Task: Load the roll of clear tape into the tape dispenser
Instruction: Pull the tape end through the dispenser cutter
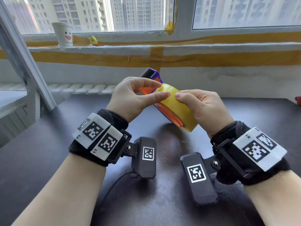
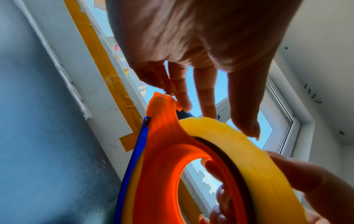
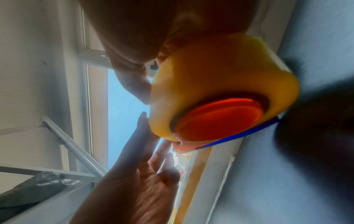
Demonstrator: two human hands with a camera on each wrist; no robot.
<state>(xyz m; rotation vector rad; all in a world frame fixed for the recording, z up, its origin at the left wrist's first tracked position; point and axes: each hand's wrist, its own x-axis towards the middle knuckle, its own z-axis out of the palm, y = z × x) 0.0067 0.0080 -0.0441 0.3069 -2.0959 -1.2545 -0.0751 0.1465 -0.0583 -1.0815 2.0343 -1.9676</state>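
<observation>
- The tape dispenser (image 1: 156, 82), orange with a blue frame, is held up in the air above the dark table (image 1: 48, 160), nearer its far edge than its near one, with the roll of clear tape (image 1: 177, 105) already seated on the orange hub. The roll looks yellowish.
- The right hand (image 1: 203, 108) wraps the roll from the right, thumb on the outer winding and fingers curled round it and in through the hub; this probably steadies both pieces while the other hand works.
- The left hand (image 1: 130, 97) is mostly open, its thumb and forefinger reaching to the roll's top edge without closing on anything. My guess is that it is feeling for the loose tape end to lead toward the toothed cutter (image 1: 147, 74).
- The left wrist view shows the left fingertips (image 2: 184, 103) touching the orange tab by the blue frame, and right fingers through the hub hole; the head view hides both.
- The right wrist view, blurred, shows the hub's orange face (image 3: 220, 119) filling the core.
- Only the head view shows the cutter, plus a paper cup (image 1: 63, 35) on the sill.
</observation>
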